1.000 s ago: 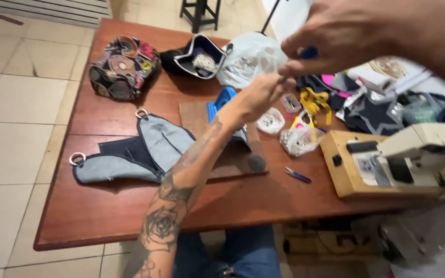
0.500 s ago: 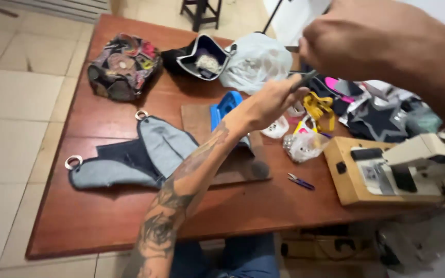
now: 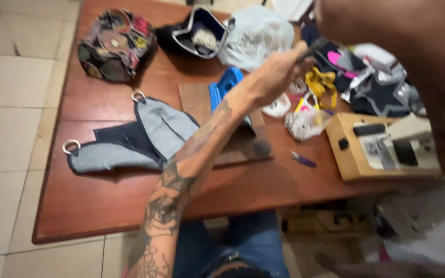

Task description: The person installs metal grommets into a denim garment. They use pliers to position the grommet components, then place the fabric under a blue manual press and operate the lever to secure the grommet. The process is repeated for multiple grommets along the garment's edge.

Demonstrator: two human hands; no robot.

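Note:
My tattooed left arm reaches up over the wooden table [image 3: 104,206]. My left hand [image 3: 276,72] is closed in a fist on a slim dark tool [image 3: 313,48] that sticks out toward the upper right. My right hand [image 3: 366,23] is raised close to the camera at the top right, large and blurred, just beyond the tool's tip; what it holds is unclear. Under my left forearm lie a wooden board [image 3: 197,100] and a blue object [image 3: 226,84]. A grey and dark denim piece [image 3: 130,141] with metal rings lies left of the board.
A patchwork bag [image 3: 114,44], an open dark pouch [image 3: 197,31] and a white plastic bag [image 3: 256,33] sit at the back. At the right are a yellow strap [image 3: 323,82], piled fabric [image 3: 377,90], a small clear bag [image 3: 305,121], a purple pen [image 3: 303,159] and a sewing machine [image 3: 387,146].
My left hand has stayed raised toward my right hand, now gripping the dark tool in a fist. My right arm has shifted to the upper right. The view has tilted slightly.

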